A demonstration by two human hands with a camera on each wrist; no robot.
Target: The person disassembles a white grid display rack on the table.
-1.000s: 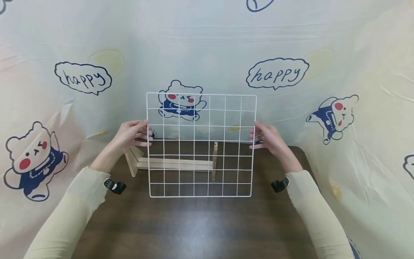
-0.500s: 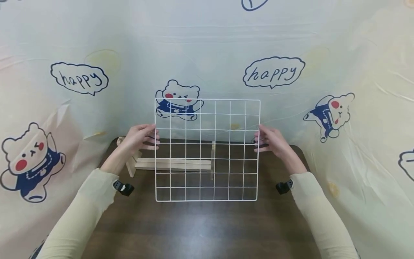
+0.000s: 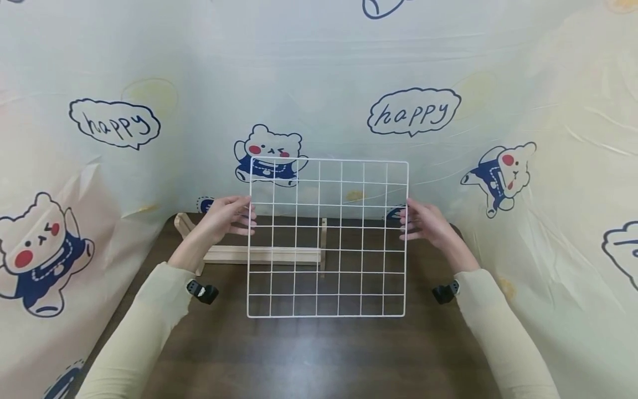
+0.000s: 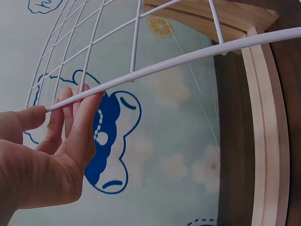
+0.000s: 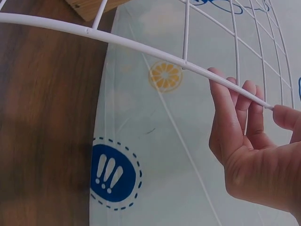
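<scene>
A white wire grid panel (image 3: 328,249) is held upright in front of me, facing me. My left hand (image 3: 225,217) grips its left side rod, thumb on the near side and fingers behind; the left wrist view shows this hand (image 4: 61,146) pinching the rod. On the opposite side rod, my right hand (image 3: 430,223) holds the panel the same way, and its fingers (image 5: 225,113) show behind the rod in the right wrist view. Behind the panel stands a pale wooden frame (image 3: 261,255), partly hidden by the wires and my left hand.
The dark brown table (image 3: 319,360) stretches beneath the panel. A printed cloth (image 3: 319,72) with bear figures hangs around the back and sides. The wooden frame's left end piece (image 3: 184,224) rises behind my left forearm.
Both hands have carried the grid panel a little to the right and down in the head view. The wooden frame keeps its place on the table, while the view shifts slightly.
</scene>
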